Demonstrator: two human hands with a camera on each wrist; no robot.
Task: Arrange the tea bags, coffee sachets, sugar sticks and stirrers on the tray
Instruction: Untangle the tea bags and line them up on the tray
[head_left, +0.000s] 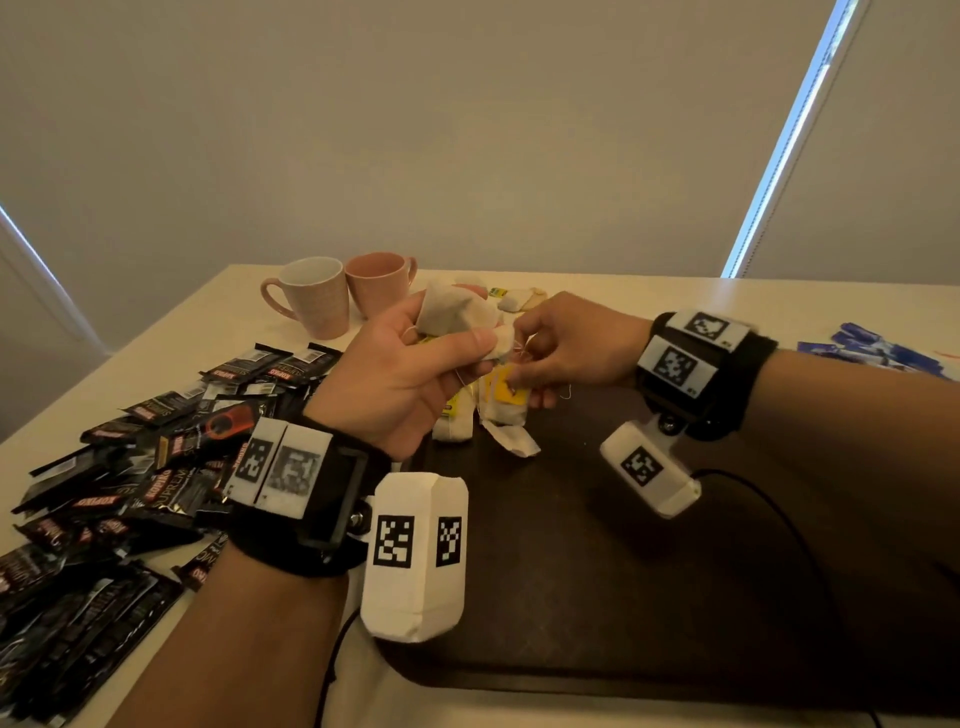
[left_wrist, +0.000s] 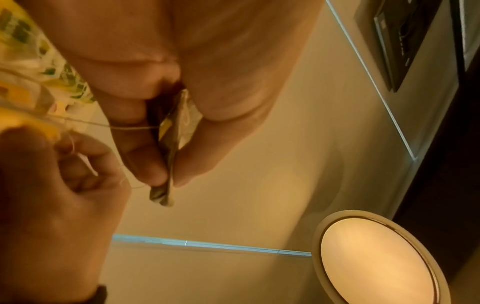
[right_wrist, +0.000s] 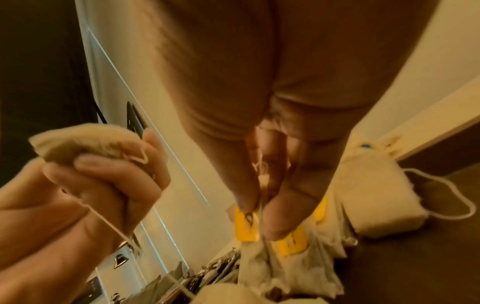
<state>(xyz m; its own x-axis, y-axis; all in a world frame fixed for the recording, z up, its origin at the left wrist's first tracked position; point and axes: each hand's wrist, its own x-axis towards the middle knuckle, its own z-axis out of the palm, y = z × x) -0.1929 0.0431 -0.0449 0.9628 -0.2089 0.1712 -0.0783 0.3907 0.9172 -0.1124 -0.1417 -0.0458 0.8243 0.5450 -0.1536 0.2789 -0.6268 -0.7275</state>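
My left hand (head_left: 457, 348) is raised over the far left corner of the dark brown tray (head_left: 623, 571) and grips a bunch of tea bags (head_left: 452, 312). The left wrist view shows one tea bag (left_wrist: 176, 133) pinched between thumb and fingers. Close beside it, my right hand (head_left: 524, 364) pinches a yellow tea bag tag (right_wrist: 246, 224). A thin string (right_wrist: 109, 224) runs from the left hand's bags toward it. More tea bags (head_left: 498, 415) with yellow tags lie below on the tray's far edge. Black coffee sachets (head_left: 130, 467) are heaped on the table at the left. Blue sugar sticks (head_left: 872, 353) lie at the far right.
Two pink mugs (head_left: 311, 296) (head_left: 382, 280) stand at the back of the white table. A few more tea bags (head_left: 519, 299) lie behind the hands. A black cable (head_left: 769, 499) crosses the tray's right part. The near half of the tray is bare.
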